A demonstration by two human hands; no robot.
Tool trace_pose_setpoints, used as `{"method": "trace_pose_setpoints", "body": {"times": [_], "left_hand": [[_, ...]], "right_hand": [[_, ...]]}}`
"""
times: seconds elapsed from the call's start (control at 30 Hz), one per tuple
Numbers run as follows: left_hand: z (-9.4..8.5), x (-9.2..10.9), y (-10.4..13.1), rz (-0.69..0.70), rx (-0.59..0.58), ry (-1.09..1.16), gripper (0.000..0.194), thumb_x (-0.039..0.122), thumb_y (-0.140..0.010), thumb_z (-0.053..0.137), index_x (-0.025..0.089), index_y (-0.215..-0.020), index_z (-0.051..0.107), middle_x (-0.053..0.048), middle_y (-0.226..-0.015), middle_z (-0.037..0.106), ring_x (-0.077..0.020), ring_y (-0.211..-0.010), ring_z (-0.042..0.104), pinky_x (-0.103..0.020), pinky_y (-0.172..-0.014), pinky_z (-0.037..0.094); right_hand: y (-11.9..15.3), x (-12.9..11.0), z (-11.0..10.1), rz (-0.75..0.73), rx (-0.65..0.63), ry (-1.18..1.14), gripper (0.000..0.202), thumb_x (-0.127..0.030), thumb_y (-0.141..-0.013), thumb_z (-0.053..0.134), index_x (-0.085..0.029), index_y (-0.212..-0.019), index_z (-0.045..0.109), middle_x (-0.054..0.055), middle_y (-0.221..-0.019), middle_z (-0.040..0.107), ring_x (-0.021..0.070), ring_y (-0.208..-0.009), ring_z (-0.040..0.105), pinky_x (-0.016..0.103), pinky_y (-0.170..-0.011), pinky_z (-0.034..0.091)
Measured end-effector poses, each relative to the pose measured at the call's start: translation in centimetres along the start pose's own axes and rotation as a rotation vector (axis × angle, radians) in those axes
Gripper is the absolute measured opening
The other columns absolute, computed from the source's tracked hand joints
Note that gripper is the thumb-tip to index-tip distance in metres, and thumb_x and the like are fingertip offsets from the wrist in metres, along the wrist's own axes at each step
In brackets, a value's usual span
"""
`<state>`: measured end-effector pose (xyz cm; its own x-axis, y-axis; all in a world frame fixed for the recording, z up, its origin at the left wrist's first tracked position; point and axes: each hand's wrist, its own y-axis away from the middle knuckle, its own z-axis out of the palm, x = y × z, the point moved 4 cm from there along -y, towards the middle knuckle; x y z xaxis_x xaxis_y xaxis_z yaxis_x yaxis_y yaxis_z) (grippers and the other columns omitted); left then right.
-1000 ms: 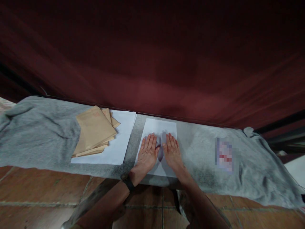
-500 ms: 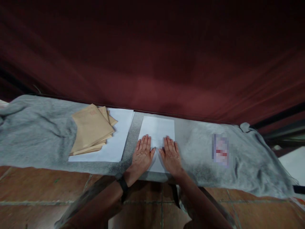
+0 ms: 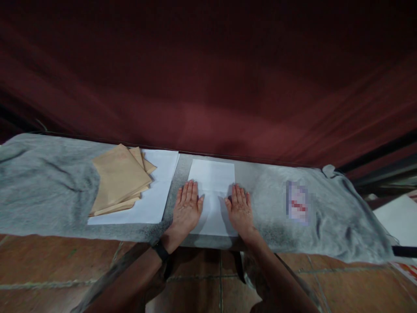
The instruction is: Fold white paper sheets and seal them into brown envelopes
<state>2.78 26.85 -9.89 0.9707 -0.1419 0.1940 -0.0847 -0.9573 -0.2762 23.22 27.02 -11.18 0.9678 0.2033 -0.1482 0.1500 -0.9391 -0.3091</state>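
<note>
A white sheet of paper lies flat on the grey cloth in front of me, with a faint crease line across it. On its left edge rests my left hand, palm down, fingers stretched out and thumb apart. My right hand lies the same way along the right edge of the sheet. Neither hand grips anything. To the left, several brown paper envelopes are fanned in a pile on top of a stack of larger white paper.
The grey cloth covers a long narrow bench. At the right lies a blurred-out flat item with a red mark. Dark red fabric hangs behind the bench. Below are brown floor tiles, and a white board-like piece stands far right.
My hands have slid apart, from the middle of the sheet out to its left and right edges. Both stay flat with fingers extended. The view has shifted slightly.
</note>
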Motion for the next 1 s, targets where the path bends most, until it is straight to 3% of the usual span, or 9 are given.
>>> {"method": "trace_pose_setpoints", "body": {"times": [0.17, 0.37, 0.53, 0.67, 0.87, 1.0], "left_hand": [[0.5, 2.6, -3.5, 0.085, -0.12, 0.05, 0.058, 0.03, -0.106, 0.027, 0.006, -0.159, 0.038, -0.015, -0.167, 0.035, -0.0271, -0.158, 0.026, -0.048, -0.13, 0.024], [2.5, 3.6, -6.0, 0.046, -0.238, 0.03, 0.057, 0.025, -0.105, 0.026, 0.011, -0.158, 0.041, -0.008, -0.168, 0.036, -0.03, -0.159, 0.023, -0.054, -0.131, 0.019], [2.8, 3.0, -6.9, 0.003, -0.198, 0.013, 0.056, 0.026, -0.106, 0.029, 0.015, -0.158, 0.043, -0.007, -0.168, 0.035, -0.0292, -0.159, 0.024, -0.051, -0.13, 0.02], [2.6, 1.8, -7.4, -0.067, -0.14, -0.016, 0.056, 0.03, -0.106, 0.033, 0.013, -0.159, 0.042, -0.012, -0.167, 0.036, -0.0292, -0.158, 0.027, -0.051, -0.129, 0.022], [2.2, -0.8, -7.5, -0.169, -0.039, -0.032, 0.06, 0.034, -0.105, 0.032, 0.003, -0.156, 0.042, -0.019, -0.163, 0.04, -0.0308, -0.155, 0.034, -0.05, -0.128, 0.024], [1.3, -2.3, -7.4, -0.279, 0.056, -0.031, 0.062, 0.032, -0.104, 0.033, -0.004, -0.153, 0.043, -0.027, -0.161, 0.04, -0.0366, -0.154, 0.035, -0.057, -0.126, 0.025]], "right_hand": [[-3.7, -2.5, 0.3, -0.057, -0.078, -0.131, 0.056, -0.034, -0.112, 0.023, -0.011, -0.159, 0.04, 0.014, -0.166, 0.039, 0.0272, -0.155, 0.035, 0.05, -0.126, 0.026], [-6.9, -4.6, 1.7, -0.027, -0.191, -0.183, 0.054, -0.032, -0.112, 0.02, -0.015, -0.157, 0.045, 0.01, -0.165, 0.042, 0.0248, -0.155, 0.033, 0.051, -0.128, 0.021], [-7.6, -4.7, 2.1, -0.016, -0.19, -0.124, 0.052, -0.034, -0.112, 0.025, -0.018, -0.157, 0.046, 0.009, -0.167, 0.038, 0.0282, -0.155, 0.033, 0.052, -0.128, 0.019], [-7.6, -3.7, 2.3, 0.004, -0.154, -0.085, 0.051, -0.037, -0.111, 0.031, -0.02, -0.158, 0.044, 0.009, -0.168, 0.034, 0.0291, -0.155, 0.034, 0.053, -0.127, 0.02], [-8.0, -1.9, 2.7, 0.076, -0.142, -0.066, 0.054, -0.041, -0.111, 0.032, -0.02, -0.16, 0.041, 0.01, -0.168, 0.035, 0.0287, -0.155, 0.034, 0.053, -0.126, 0.022], [-8.1, -1.1, 2.7, 0.13, -0.101, -0.064, 0.056, -0.04, -0.11, 0.032, -0.015, -0.159, 0.041, 0.014, -0.165, 0.039, 0.0301, -0.152, 0.038, 0.055, -0.125, 0.022]]}}
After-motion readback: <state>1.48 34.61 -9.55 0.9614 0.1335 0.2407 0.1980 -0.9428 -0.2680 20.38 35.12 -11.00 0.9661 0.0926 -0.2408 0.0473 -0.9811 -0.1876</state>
